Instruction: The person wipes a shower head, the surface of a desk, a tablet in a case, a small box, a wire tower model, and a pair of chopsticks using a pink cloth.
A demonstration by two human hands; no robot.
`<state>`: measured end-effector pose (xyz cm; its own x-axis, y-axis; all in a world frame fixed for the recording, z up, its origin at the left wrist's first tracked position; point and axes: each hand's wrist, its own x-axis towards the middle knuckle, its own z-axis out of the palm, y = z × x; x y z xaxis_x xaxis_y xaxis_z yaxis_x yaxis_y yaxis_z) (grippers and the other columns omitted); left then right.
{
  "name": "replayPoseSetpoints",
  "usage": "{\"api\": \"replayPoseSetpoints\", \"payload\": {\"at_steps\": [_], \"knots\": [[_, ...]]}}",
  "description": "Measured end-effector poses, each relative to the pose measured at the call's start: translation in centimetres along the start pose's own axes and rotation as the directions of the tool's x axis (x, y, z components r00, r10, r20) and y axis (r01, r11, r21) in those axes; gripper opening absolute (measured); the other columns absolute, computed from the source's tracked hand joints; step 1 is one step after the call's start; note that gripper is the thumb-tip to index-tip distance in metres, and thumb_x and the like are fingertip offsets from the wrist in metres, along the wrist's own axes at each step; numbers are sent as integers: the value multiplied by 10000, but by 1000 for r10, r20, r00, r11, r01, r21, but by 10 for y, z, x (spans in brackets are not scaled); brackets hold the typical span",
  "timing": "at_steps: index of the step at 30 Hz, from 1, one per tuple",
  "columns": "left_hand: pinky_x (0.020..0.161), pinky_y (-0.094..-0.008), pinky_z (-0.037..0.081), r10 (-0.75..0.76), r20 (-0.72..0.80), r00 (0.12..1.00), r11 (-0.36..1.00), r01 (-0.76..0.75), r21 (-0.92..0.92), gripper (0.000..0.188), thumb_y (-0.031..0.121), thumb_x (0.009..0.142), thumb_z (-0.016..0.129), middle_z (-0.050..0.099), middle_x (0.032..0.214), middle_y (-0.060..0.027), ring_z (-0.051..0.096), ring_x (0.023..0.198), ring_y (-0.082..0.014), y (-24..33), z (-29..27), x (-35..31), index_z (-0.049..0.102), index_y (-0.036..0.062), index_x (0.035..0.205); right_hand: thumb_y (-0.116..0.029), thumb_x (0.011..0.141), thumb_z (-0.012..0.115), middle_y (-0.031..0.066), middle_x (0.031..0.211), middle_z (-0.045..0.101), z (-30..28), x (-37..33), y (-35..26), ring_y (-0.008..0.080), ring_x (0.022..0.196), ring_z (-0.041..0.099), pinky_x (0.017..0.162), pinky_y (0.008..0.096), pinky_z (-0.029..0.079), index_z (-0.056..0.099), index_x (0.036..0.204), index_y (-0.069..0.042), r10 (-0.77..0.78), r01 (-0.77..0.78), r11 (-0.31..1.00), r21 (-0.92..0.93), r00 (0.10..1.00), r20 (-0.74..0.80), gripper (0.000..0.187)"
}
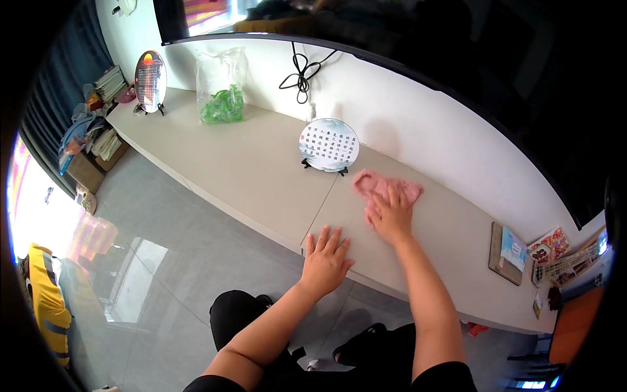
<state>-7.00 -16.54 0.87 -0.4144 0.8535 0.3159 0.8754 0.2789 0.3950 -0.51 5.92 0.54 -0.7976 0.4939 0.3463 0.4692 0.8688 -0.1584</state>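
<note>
My right hand (391, 218) is pressed down on a crumpled pink cloth (369, 183), its fingers bent over the fabric against the top of a long beige cabinet (255, 176). Part of the cloth is hidden under the hand. My left hand (325, 260) rests palm down at the cabinet's front edge, fingers spread, holding nothing. Just beyond the cloth, to its left, a round white decorative plate (328, 145) with dark characters stands upright on a small black stand.
A clear bag with green contents (222, 104) and an oval plaque (151, 81) stand farther left. Black cable (300, 78) hangs below a wall-mounted television (392, 62). At the right end lie a blue-white packet (513, 249) and a wire basket (568, 261).
</note>
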Motion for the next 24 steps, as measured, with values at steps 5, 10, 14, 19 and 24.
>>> {"api": "replayPoseSetpoints", "payload": {"at_steps": [5,10,14,19,24], "knots": [[1027,-605,289,-67,-49,997,995,63,-84,405,257,817,660,483,1336,-162,387,1293,-385,2,-5,-1,586,84,1176,-296,758,688,151,1413,390,-45,-81,-49,403,1276,346,1015,547,313,622,1183,-187,-160,156,986,61,986,53,443],[1039,-571,300,-150,-189,971,978,118,-170,327,191,797,661,536,1267,-156,436,1250,-370,9,-1,-4,563,68,1084,-227,740,676,138,1363,449,-59,-113,-66,382,1222,398,984,519,341,651,1055,-105,-274,269,951,151,962,10,339],[1046,-559,299,-175,-152,973,971,145,-189,369,189,795,670,552,1247,-150,447,1243,-364,13,-8,-3,521,42,1099,-208,756,634,96,1233,544,-38,-62,-31,329,1153,455,932,513,370,632,969,-55,-170,174,954,243,985,-40,262],[1045,-559,301,-163,-94,982,977,147,-156,412,202,788,686,544,1253,-158,442,1250,-358,10,-4,-2,506,41,1122,-219,795,614,74,1185,537,6,13,5,326,1126,467,906,537,383,604,1097,-136,121,-122,992,16,946,-299,313],[1050,-597,270,-184,-112,977,977,168,-134,495,185,777,682,441,1362,-194,359,1309,-402,14,-8,-1,483,28,1202,-222,795,617,63,1217,505,5,10,-20,352,1116,453,901,547,382,622,1083,-213,46,-58,996,-73,986,-159,288]]}}
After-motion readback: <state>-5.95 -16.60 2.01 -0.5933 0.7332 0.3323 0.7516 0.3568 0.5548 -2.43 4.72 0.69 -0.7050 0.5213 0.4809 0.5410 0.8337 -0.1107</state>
